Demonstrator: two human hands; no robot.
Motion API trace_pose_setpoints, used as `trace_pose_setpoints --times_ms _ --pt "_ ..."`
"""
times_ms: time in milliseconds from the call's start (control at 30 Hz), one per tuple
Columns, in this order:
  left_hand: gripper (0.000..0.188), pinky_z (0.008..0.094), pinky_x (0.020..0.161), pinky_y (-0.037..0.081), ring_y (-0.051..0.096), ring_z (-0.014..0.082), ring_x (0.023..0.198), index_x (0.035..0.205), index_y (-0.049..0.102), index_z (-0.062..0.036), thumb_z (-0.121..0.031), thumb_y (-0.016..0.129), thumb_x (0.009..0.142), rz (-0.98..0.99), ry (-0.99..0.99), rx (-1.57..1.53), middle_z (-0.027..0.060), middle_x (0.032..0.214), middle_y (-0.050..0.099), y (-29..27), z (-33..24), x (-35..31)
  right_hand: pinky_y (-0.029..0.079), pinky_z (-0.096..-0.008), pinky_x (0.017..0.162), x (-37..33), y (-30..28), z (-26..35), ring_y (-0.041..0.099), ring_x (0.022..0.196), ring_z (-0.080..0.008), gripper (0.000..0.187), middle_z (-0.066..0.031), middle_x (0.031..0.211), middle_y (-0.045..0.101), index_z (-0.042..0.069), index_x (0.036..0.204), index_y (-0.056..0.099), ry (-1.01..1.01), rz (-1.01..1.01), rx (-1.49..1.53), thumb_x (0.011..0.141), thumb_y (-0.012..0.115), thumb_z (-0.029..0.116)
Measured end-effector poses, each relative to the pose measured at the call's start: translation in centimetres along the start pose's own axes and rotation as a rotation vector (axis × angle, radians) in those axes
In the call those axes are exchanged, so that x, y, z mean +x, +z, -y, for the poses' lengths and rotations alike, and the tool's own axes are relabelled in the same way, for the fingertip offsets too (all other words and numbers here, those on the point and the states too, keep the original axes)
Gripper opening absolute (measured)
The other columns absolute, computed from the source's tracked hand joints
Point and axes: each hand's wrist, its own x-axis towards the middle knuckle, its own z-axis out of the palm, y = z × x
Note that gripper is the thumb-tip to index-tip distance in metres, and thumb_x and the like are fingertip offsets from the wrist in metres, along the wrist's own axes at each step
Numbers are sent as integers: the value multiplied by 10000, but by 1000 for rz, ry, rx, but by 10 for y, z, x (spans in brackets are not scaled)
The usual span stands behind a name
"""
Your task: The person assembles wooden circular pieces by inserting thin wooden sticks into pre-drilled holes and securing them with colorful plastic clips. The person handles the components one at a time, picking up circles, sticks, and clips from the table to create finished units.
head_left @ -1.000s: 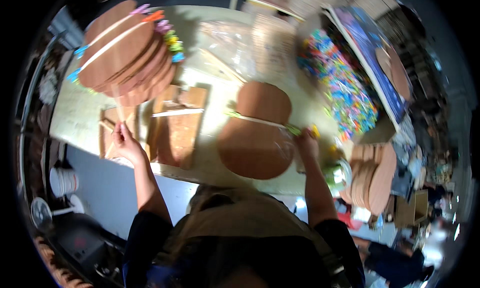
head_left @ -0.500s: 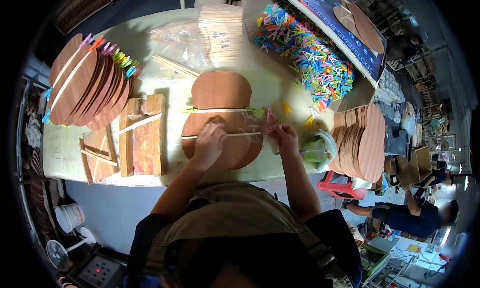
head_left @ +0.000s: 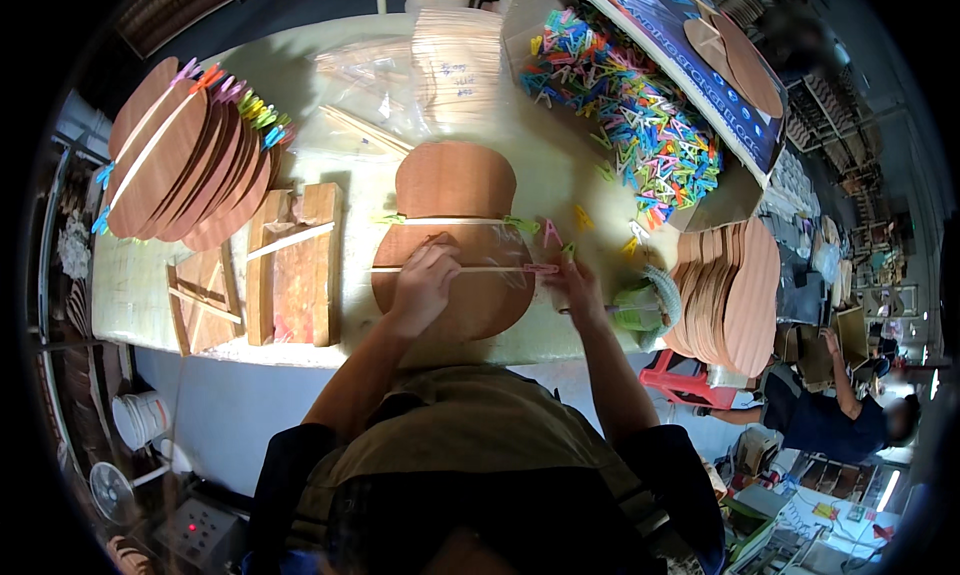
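Note:
A brown figure-eight-shaped wooden board (head_left: 455, 180) lies on the table before me, with two thin pale strips across it. The upper strip (head_left: 455, 221) has a green clip (head_left: 393, 219) at its left end and another green clip (head_left: 520, 224) at its right. My left hand (head_left: 428, 283) presses the lower strip (head_left: 490, 269) onto the board with bent fingers. A pink clip (head_left: 541, 269) sits at that strip's right end. Beside it is my right hand (head_left: 578, 287), fingers curled, a green clip (head_left: 569, 248) at the fingertips. Whatever lies within those fingers is hidden.
Clipped boards (head_left: 165, 165) stand stacked at left, behind wooden jigs (head_left: 292, 275). Pale strips (head_left: 455, 65) lie at the back. A box of colourful clips (head_left: 640, 125) occupies the back right, near more boards (head_left: 750, 295) and a green container (head_left: 636, 307). A person (head_left: 830, 415) is beyond.
The pink clip now sits on the lower strip's right end, where my right hand was bringing a clip. My left hand stays on the strip. The view has shifted slightly.

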Motion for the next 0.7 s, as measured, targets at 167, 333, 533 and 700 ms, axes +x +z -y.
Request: trace_pose_setpoints --times_ms 167,333,533,700 --pt "65 382 875 447 567 295 979 767 566 -36 -19 619 733 8 8 14 99 945 605 -4 -1 1 499 -364 685 56 -8 29 611 717 -289 204 -96 899 634 63 977 589 -1129 -13 -1161 777 604 99" --pt "40 386 873 454 575 297 876 740 545 -40 -32 584 736 -27 45 -27 101 888 595 -1 4 2 482 -385 613 107 9 27 603 682 -296 131 -113 840 609 65 842 623 -734 -183 -821 712 638 83" --pt "72 383 885 451 575 290 965 744 556 -29 -12 621 719 -6 20 -37 103 922 603 -3 5 0 489 -367 589 101 108 95 608 639 -274 114 -113 751 599 35 768 604 -707 -10 -681 752 655 135" --pt "96 387 897 451 572 288 987 734 554 -32 -19 636 686 -55 90 6 103 926 602 -4 7 1 470 -302 551 106 124 88 597 615 -200 127 -107 763 613 43 869 640 -855 118 -1021 760 650 109"
